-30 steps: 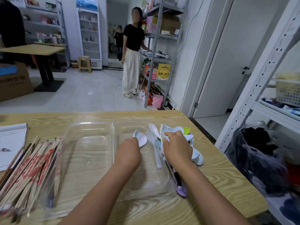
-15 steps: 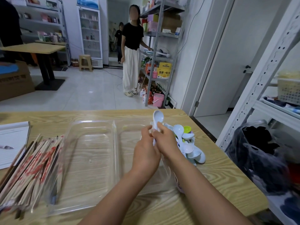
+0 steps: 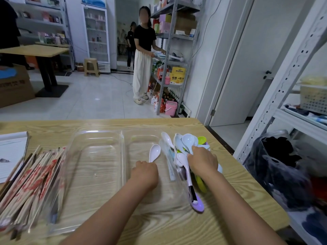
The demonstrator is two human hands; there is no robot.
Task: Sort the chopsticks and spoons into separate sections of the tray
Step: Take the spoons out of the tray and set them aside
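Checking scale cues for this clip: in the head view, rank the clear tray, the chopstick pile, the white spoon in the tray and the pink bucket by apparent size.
1. Clear tray
2. Chopstick pile
3. White spoon and pink bucket: they look alike; the bucket stands far off across the floor, so its true size is unsure.

A yellow carton box (image 3: 178, 75) on the grey metal shelf rack (image 3: 172, 50) carries Chinese characters reading "桔梗" and "梨汁". The brown cardboard box (image 3: 15, 85) left of it bears print too blurred to read.
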